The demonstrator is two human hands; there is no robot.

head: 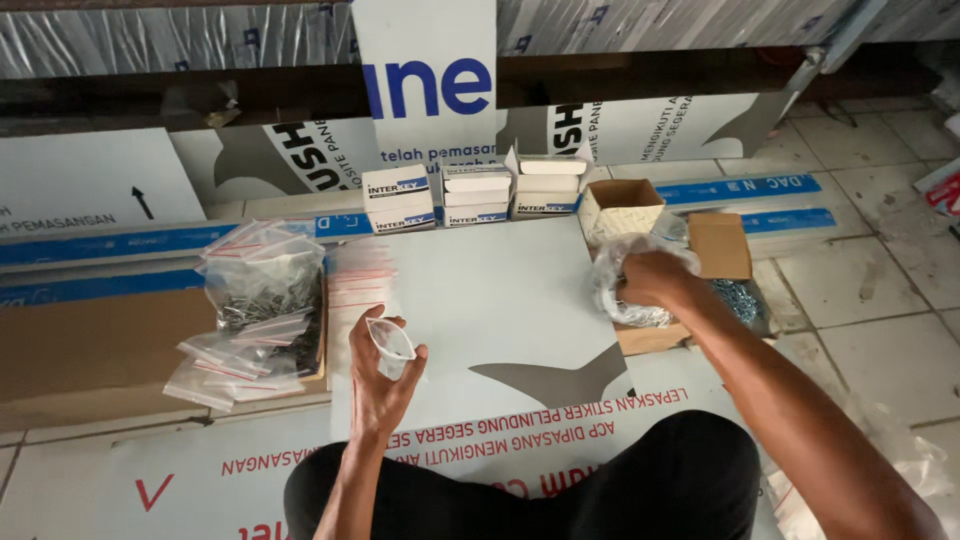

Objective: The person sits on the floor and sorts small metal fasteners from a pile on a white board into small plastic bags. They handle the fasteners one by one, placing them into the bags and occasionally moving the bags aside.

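My left hand (380,375) holds a small clear zip bag (391,345) open over the white panel (490,290) in front of me. My right hand (652,280) reaches into a clear plastic bag of small metal screws (625,300) lying in an open cardboard box (655,335) to the right; the fingers are closed in the bag and what they grip is hidden. A flat stack of empty zip bags with red strips (360,275) lies just beyond my left hand.
A pile of filled zip bags (255,320) rests on a cardboard piece at left. Small white boxes (475,195) are stacked at the panel's far edge, next to an open carton (620,205). Printed sheets lean behind; tiled floor lies right.
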